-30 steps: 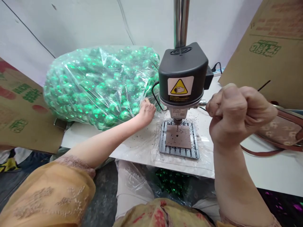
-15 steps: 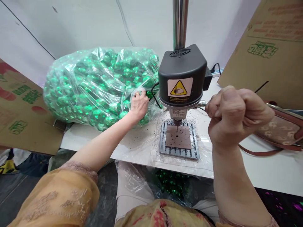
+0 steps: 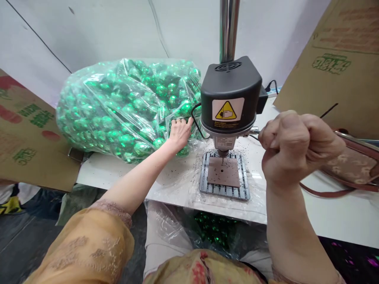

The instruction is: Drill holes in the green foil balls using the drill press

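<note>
My left hand reaches into the mouth of a clear plastic bag full of shiny green faceted balls. Its fingers are partly spread among the balls, their tips hidden. On the right, my right hand is closed in a fist around the feed handle of a small black bench drill press. Below the chuck, the drill bit hangs over a brown square plate with a dark hole. This plate lies on the slotted metal base, sprinkled with dark shavings.
Cardboard boxes stand at the left and right. Behind my right hand lies a patterned bag with a brown strap. More green balls show below the white table's edge. A steel column rises behind the drill.
My left hand has shifted slightly right and down at the bag's mouth, its fingers deeper among the balls. My right hand stays on the handle. The whole view has moved a little.
</note>
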### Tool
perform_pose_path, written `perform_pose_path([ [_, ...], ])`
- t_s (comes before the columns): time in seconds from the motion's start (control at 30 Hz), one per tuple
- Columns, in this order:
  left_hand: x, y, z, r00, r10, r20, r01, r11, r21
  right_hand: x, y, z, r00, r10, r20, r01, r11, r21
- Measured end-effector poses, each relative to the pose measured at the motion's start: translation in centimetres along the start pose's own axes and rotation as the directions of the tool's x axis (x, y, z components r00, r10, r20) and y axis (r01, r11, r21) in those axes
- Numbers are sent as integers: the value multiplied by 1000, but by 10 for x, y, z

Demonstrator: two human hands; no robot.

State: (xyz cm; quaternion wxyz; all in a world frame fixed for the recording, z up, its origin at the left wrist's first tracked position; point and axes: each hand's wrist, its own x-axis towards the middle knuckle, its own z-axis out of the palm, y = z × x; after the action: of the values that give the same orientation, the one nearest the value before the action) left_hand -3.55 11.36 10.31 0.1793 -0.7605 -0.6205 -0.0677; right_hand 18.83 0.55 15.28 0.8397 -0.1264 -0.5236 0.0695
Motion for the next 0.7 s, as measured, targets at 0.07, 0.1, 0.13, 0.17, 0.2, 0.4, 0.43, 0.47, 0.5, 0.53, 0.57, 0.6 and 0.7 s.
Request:
perform_pose_path([
  [0.07,2,-3,2,999,-16,-36,14,998,-55,0,1,0,1000,-5,0,5,1000,3],
  [0.1,2,-4,2,998,-13,-58,9,997,-76,0,1,0,1000,-9,1,9,1000,6],
  [0.13,2,-6,3,996,-4,-84,-4,995,-100,0,2,0,1000,-13,4,13,1000,10],
  [0.17,0,-8,3,993,9,-117,-25,991,-130,0,2,0,1000,-13,10,13,1000,14],
  [0.2,-4,-10,3,987,24,-158,-51,985,-168,0,1,0,1000,-10,15,10,1000,17],
  [0.4,-62,3,3,905,-17,-425,-189,879,-438,-1,-1,0,1000,14,16,-14,1000,14],
  [0.43,-77,11,4,898,-73,-435,-185,832,-522,-1,-2,0,1000,18,20,-18,1000,13],
  [0.47,-91,21,5,898,-142,-416,-170,760,-627,-2,-2,0,1000,23,21,-24,1000,10],
  [0.5,-105,32,6,911,-207,-356,-141,656,-742,-1,-2,0,999,27,21,-27,1000,6],
  [0.53,-117,42,7,932,-255,-259,-94,520,-849,-1,-2,1,999,24,21,-24,1000,3],
  [0.57,-127,52,9,954,-264,-143,-38,367,-930,-1,-2,1,1000,16,17,-16,1000,4],
  [0.6,-135,61,12,968,-248,-27,29,218,-976,-1,-2,2,1000,4,11,-4,1000,8],
  [0.7,-142,75,24,958,-190,216,206,-71,-976,-1,-1,3,1000,-10,-3,10,1000,23],
])
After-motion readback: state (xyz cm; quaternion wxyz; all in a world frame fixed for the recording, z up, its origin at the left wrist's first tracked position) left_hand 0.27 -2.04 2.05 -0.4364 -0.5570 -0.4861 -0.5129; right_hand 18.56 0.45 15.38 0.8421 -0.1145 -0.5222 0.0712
